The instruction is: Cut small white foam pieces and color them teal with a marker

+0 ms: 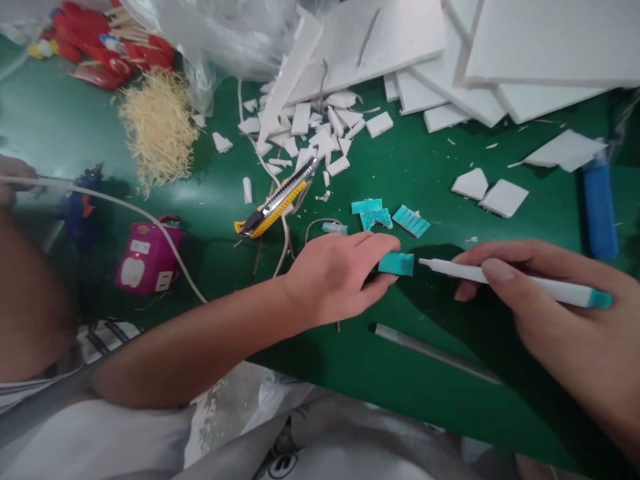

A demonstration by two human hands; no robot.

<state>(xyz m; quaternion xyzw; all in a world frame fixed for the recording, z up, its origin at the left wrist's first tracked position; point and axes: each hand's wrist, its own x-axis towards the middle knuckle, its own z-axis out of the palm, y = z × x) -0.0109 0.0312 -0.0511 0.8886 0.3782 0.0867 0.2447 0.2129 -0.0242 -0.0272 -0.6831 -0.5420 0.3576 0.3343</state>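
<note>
My left hand (340,277) pinches a small teal-coloured foam piece (397,264) between thumb and fingers, just above the table. In my right hand (525,287) is a white marker pen (457,269) with a teal end. Its tip points left, close to the foam piece, with a small gap between them. Beyond my left hand lie several foam bits coloured teal, one of them a striped piece (411,221). Next to them, the pen's clear cap (335,229) seems to lie by my left knuckles, though I cannot tell for certain.
A yellow utility knife (277,200) lies near white foam scraps (325,137). Foam boards (550,47) are stacked at the back right. A magenta power adapter (150,259), a cable (115,201), a toothpick heap (159,127) and a metal rod (435,353) are around. Another person's arm (30,287) is at left.
</note>
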